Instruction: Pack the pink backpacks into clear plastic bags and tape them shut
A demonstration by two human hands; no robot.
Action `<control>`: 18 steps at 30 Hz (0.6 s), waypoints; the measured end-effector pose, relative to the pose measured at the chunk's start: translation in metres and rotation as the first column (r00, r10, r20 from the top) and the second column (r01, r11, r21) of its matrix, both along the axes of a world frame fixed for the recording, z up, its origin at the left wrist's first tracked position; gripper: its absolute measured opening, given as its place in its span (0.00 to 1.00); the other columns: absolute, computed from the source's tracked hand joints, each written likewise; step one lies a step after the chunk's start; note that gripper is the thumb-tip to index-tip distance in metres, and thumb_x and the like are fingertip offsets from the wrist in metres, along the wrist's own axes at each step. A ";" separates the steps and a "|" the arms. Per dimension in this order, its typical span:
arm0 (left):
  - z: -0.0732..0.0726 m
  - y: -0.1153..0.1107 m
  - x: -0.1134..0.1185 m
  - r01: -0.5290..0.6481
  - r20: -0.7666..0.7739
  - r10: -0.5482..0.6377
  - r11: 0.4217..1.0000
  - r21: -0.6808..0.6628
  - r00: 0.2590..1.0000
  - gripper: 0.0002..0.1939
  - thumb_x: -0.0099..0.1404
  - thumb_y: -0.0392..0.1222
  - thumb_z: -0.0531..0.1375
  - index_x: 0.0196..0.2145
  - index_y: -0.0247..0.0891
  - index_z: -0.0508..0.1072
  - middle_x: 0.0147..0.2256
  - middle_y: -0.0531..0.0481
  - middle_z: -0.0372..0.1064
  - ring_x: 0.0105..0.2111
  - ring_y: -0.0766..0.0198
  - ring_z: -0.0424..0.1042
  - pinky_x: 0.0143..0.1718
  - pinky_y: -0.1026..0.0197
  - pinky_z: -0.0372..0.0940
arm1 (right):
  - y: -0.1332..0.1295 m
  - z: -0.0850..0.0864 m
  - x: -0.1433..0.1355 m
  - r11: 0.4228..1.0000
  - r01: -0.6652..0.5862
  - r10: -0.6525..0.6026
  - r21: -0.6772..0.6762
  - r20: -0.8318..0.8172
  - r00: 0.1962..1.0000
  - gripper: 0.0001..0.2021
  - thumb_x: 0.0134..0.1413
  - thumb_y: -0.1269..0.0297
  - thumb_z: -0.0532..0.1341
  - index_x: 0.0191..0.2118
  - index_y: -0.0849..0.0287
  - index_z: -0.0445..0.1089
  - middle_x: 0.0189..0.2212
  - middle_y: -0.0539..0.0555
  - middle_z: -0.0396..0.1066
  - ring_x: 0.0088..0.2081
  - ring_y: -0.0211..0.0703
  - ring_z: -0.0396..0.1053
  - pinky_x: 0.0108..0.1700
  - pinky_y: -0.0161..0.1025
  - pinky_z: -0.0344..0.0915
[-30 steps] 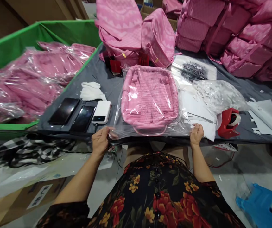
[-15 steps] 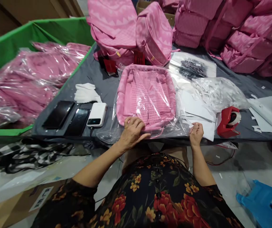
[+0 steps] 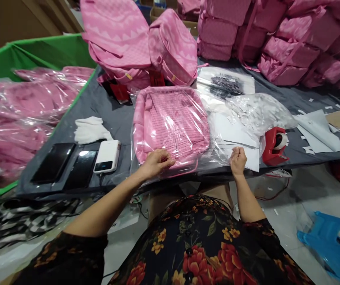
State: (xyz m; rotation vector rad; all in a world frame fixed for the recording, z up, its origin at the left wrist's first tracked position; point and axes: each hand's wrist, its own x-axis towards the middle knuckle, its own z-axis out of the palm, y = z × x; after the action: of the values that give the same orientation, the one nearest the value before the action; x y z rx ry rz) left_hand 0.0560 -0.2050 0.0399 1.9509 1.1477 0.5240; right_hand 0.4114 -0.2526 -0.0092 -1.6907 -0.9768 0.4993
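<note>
A pink backpack lies flat in front of me inside a clear plastic bag, straps and ribbed back panel facing up. My left hand is closed at the bag's near edge, thumb and fingers pinched together on the film by the backpack's lower end. At the right, my right hand grips the loose side of the bag between thumb and bent fingers. White paper sheets lie just beyond that hand.
A red tape dispenser stands right. To the left are a white power bank, two black phones and a white glove. Pink backpacks stand behind. A green-walled bin holds bagged ones. A blue stool is on the floor.
My left thumb has drawn in against the fingers, where it was stretched out before. My right hand still holds the bag's side. The whole view has shifted and tilted a little.
</note>
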 end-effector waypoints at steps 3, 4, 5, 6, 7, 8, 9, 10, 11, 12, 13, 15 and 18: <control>0.000 0.008 0.005 0.013 0.053 -0.006 0.991 -0.134 0.999 0.27 0.57 0.65 0.61 0.22 0.36 0.68 0.25 0.49 0.63 0.27 0.65 0.61 0.29 0.63 0.55 | -0.003 0.001 0.011 0.994 -0.068 0.066 -0.087 -0.034 0.997 0.31 0.54 0.28 0.52 0.35 0.57 0.63 0.22 0.48 0.62 0.18 0.36 0.59 0.22 0.36 0.59; 0.001 0.007 0.005 0.021 0.062 -0.012 0.987 -0.157 0.998 0.27 0.56 0.66 0.62 0.22 0.36 0.68 0.25 0.49 0.63 0.26 0.65 0.61 0.28 0.63 0.55 | -0.007 0.004 0.018 0.995 -0.055 0.055 -0.082 -0.011 0.998 0.30 0.55 0.31 0.53 0.36 0.58 0.64 0.24 0.50 0.65 0.20 0.37 0.63 0.24 0.36 0.62; 0.002 0.005 0.006 0.025 0.065 -0.014 0.985 -0.171 0.998 0.27 0.55 0.66 0.62 0.22 0.36 0.68 0.25 0.49 0.63 0.26 0.65 0.61 0.27 0.64 0.56 | -0.013 0.008 0.029 0.998 -0.024 0.026 -0.059 0.034 0.999 0.28 0.56 0.33 0.54 0.37 0.59 0.66 0.27 0.51 0.68 0.23 0.38 0.66 0.28 0.37 0.65; 0.003 0.003 0.006 0.025 0.064 -0.014 0.983 -0.181 0.998 0.28 0.55 0.67 0.62 0.22 0.35 0.68 0.25 0.49 0.63 0.26 0.65 0.61 0.27 0.64 0.56 | -0.021 0.015 0.042 0.999 0.024 -0.021 -0.024 0.100 0.995 0.27 0.56 0.36 0.55 0.38 0.59 0.67 0.29 0.53 0.70 0.26 0.39 0.68 0.32 0.37 0.67; 0.004 0.002 0.006 0.020 0.058 -0.009 0.981 -0.191 0.998 0.29 0.54 0.68 0.62 0.21 0.36 0.68 0.24 0.49 0.63 0.26 0.65 0.61 0.27 0.64 0.57 | -0.030 0.022 0.059 0.997 0.080 -0.081 0.013 0.179 0.981 0.25 0.57 0.39 0.56 0.38 0.60 0.69 0.31 0.54 0.72 0.29 0.40 0.70 0.36 0.38 0.68; 0.005 0.002 0.006 0.002 0.052 0.009 0.978 -0.209 0.999 0.30 0.53 0.69 0.63 0.21 0.36 0.67 0.23 0.50 0.63 0.25 0.65 0.61 0.26 0.64 0.57 | -0.040 0.031 0.078 0.988 0.148 -0.154 0.041 0.259 0.953 0.23 0.57 0.42 0.57 0.38 0.60 0.70 0.33 0.55 0.73 0.31 0.41 0.70 0.39 0.39 0.68; 0.005 0.002 0.006 -0.009 0.048 0.022 0.970 -0.245 0.999 0.31 0.51 0.70 0.64 0.20 0.36 0.66 0.22 0.50 0.62 0.24 0.66 0.60 0.25 0.65 0.57 | -0.050 0.041 0.100 0.970 0.236 -0.242 0.059 0.327 0.913 0.21 0.57 0.45 0.58 0.38 0.60 0.71 0.34 0.56 0.73 0.33 0.41 0.70 0.41 0.39 0.67; 0.005 0.003 0.007 -0.023 0.044 0.037 0.957 -0.290 0.998 0.32 0.48 0.71 0.65 0.20 0.37 0.65 0.20 0.51 0.60 0.23 0.66 0.59 0.24 0.65 0.57 | -0.060 0.050 0.122 0.938 0.341 -0.338 0.058 0.368 0.866 0.18 0.56 0.48 0.59 0.37 0.61 0.72 0.35 0.57 0.74 0.34 0.42 0.69 0.43 0.40 0.66; 0.005 0.003 0.008 -0.037 0.036 0.052 0.940 -0.338 0.998 0.33 0.45 0.72 0.66 0.19 0.37 0.64 0.19 0.52 0.59 0.22 0.66 0.59 0.23 0.65 0.57 | -0.070 0.059 0.143 0.895 0.445 -0.425 0.038 0.378 0.822 0.16 0.55 0.52 0.60 0.36 0.61 0.73 0.35 0.58 0.74 0.36 0.43 0.69 0.45 0.40 0.65; 0.006 0.004 0.010 -0.051 0.025 0.065 0.923 -0.381 0.998 0.34 0.42 0.73 0.67 0.19 0.37 0.64 0.19 0.53 0.59 0.22 0.66 0.58 0.22 0.65 0.56 | -0.078 0.066 0.163 0.847 0.532 -0.497 0.003 0.364 0.788 0.14 0.53 0.55 0.61 0.36 0.62 0.74 0.36 0.58 0.75 0.37 0.43 0.68 0.47 0.40 0.65; 0.007 0.003 0.011 -0.068 0.014 0.081 0.910 -0.410 0.997 0.34 0.39 0.74 0.67 0.19 0.38 0.64 0.18 0.53 0.58 0.21 0.66 0.58 0.21 0.65 0.56 | -0.084 0.071 0.180 0.806 0.590 -0.545 -0.042 0.334 0.769 0.12 0.51 0.58 0.62 0.35 0.63 0.74 0.36 0.59 0.75 0.37 0.44 0.68 0.47 0.40 0.64; 0.011 0.001 0.013 -0.093 0.000 0.102 0.901 -0.423 0.995 0.35 0.35 0.75 0.67 0.18 0.38 0.64 0.18 0.52 0.59 0.21 0.66 0.58 0.20 0.65 0.54 | -0.088 0.073 0.204 0.774 0.620 -0.575 -0.128 0.266 0.773 0.11 0.49 0.60 0.63 0.32 0.65 0.74 0.33 0.58 0.75 0.36 0.44 0.68 0.45 0.39 0.64; 0.013 -0.002 0.012 -0.091 0.017 0.105 0.916 -0.390 0.994 0.35 0.36 0.75 0.67 0.18 0.38 0.66 0.19 0.51 0.61 0.22 0.65 0.59 0.19 0.66 0.54 | -0.076 0.061 0.214 0.788 0.581 -0.552 -0.205 0.183 0.813 0.16 0.48 0.53 0.64 0.27 0.65 0.74 0.23 0.54 0.70 0.29 0.42 0.65 0.35 0.37 0.62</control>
State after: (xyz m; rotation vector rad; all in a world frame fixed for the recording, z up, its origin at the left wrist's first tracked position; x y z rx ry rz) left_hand 0.0683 -0.2069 0.0532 1.5415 1.2259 0.3494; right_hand 0.6254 -0.3284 0.0522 -2.1526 -0.4380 0.1212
